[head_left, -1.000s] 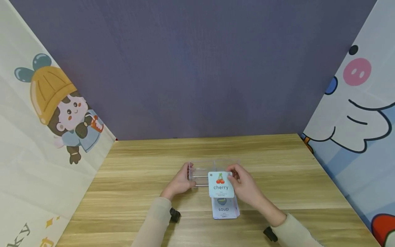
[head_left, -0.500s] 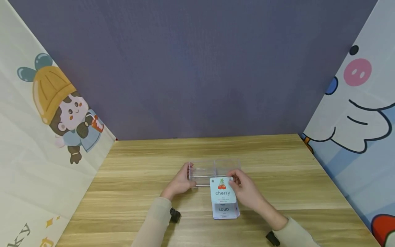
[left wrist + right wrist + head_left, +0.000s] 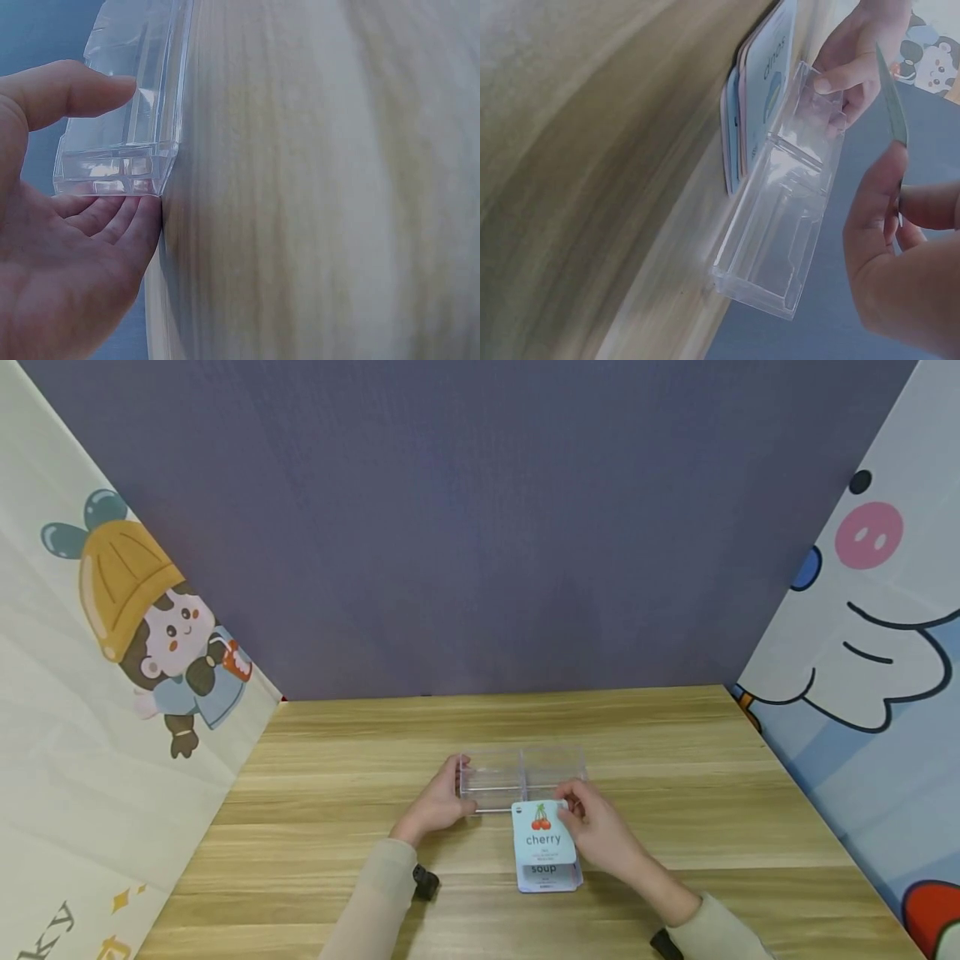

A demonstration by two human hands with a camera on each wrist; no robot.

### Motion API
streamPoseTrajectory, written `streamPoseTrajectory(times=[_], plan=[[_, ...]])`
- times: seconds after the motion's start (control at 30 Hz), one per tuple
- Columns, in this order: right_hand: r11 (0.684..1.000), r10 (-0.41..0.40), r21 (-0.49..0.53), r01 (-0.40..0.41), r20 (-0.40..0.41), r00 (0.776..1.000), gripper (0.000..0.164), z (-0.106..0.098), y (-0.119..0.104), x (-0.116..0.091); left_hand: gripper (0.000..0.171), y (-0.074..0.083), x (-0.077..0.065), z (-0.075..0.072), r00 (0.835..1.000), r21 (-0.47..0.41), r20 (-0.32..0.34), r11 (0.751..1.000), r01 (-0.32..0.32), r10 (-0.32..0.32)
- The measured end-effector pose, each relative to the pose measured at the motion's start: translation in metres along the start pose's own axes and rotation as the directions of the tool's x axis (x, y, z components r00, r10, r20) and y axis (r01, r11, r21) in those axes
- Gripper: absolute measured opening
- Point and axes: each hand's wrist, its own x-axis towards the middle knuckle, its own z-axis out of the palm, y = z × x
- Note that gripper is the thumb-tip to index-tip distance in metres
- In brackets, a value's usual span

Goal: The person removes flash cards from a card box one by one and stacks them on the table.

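A clear plastic box (image 3: pixel 491 782), split into two compartments, lies on the wooden table. My left hand (image 3: pixel 435 804) grips its left end; in the left wrist view the thumb (image 3: pixel 97 91) bends over one side and the fingers lie along the end. With thumb and fingers, my right hand (image 3: pixel 603 835) pinches the right edge of a pale blue cherry flash card (image 3: pixel 542 841). Below that card is a stack of flash cards (image 3: pixel 549 881) topped by a soup card, its upper part covered. The right wrist view shows the cherry card (image 3: pixel 891 97) edge-on, lifted apart from the stack.
The stack stands in front of the box on the wooden table (image 3: pixel 337 860). A dark grey-blue panel (image 3: pixel 480 527) rises behind the table. Printed cartoon sheets hang at the left (image 3: pixel 150 610) and right (image 3: pixel 870 635). A small black device (image 3: pixel 425 882) is on the left wrist.
My right hand has moved toward the front of the table with the cherry card, which now covers more of the soup card. The left hand and the box have stayed put.
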Motion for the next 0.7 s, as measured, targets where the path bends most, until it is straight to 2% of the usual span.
streamPoseTrajectory(times=[0.2, 0.47, 0.7], plan=[[1.000, -0.019, 0.009, 0.019, -0.004, 1.000, 0.020, 0.0011, 0.0021, -0.0014, 0.080, -0.0005, 0.0004, 0.0001, 1.000, 0.001, 0.001, 1.000, 0.000, 0.000], [0.998, 0.056, 0.011, -0.057, 0.056, 0.997, 0.020, 0.0045, 0.0031, -0.0025, 0.081, -0.0015, 0.0009, 0.0002, 1.000, 0.003, 0.005, 1.000, -0.001, 0.001], [0.999, 0.039, -0.002, -0.039, 0.061, 0.997, 0.019, 0.0066, 0.0057, -0.0032, 0.081, -0.0030, 0.0020, -0.0010, 1.000, 0.000, 0.005, 1.000, -0.003, 0.003]])
